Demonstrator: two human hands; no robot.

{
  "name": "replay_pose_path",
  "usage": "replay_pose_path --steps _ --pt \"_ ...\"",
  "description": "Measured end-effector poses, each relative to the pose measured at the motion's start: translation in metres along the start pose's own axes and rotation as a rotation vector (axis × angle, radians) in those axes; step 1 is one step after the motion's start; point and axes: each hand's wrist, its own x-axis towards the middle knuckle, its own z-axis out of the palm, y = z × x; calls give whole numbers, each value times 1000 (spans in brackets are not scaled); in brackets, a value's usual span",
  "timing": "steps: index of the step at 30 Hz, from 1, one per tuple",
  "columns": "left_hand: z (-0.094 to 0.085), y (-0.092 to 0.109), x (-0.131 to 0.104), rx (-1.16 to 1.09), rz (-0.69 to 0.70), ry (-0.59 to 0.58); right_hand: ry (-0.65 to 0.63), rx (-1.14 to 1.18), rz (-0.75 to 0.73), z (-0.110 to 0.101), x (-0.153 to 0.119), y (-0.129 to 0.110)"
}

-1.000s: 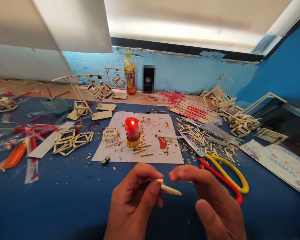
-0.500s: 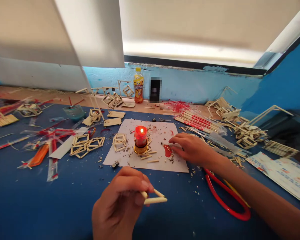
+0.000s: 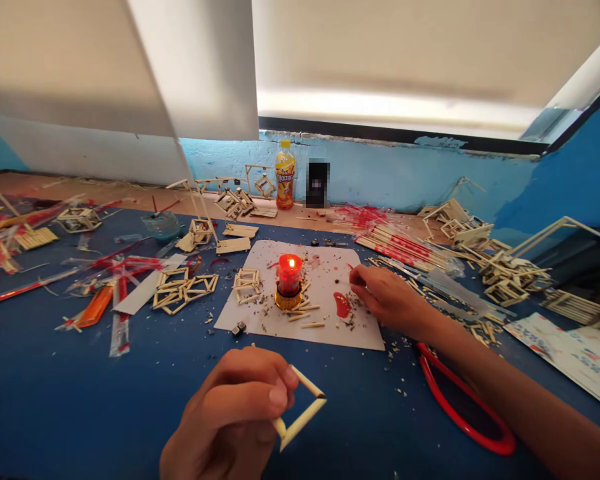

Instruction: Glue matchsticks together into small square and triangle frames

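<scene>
My left hand [image 3: 230, 407] is closed in a pinch on a small frame of pale wooden sticks [image 3: 303, 421], held above the blue tabletop. One corner of the frame is dark. My right hand [image 3: 387, 297] rests at the right edge of the white paper [image 3: 240, 317], its fingers curled together; whatever they hold, if anything, is hidden. Beside its fingertips lies a patch of red wax [image 3: 343, 305]. A lit red candle [image 3: 290, 275] stands on a gold base on the paper. Several short sticks [image 3: 303, 313] lie at its foot, and a small stick frame [image 3: 247, 285] sits to its left.
A red ring-shaped handle [image 3: 460, 403] lies under my right forearm. Stick structures [image 3: 517, 280] crowd the right, with wrapped sticks [image 3: 405, 247] behind. To the left are joined stick frames [image 3: 185, 290] and plastic wrappers [image 3: 123, 287]. A drink bottle [image 3: 285, 177] stands at the wall.
My left hand has turned the stick frame, so its open side and dark corner show more. My right hand's fingers have drawn back from the red wax toward the paper's right edge.
</scene>
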Motion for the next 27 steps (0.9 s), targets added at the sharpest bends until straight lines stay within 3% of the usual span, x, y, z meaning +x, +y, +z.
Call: replay_pose_path --steps 10,17,22,27 --pt "7 -6 4 96 50 46 82 176 -76 -14 -5 -9" --pt "4 -13 5 133 83 -2 123 273 -204 -48 -6 -33" --pt "1 -19 3 186 82 -13 176 211 -270 -70 17 -48" --pt "4 -19 1 216 61 -16 203 117 -289 -68 45 -58"
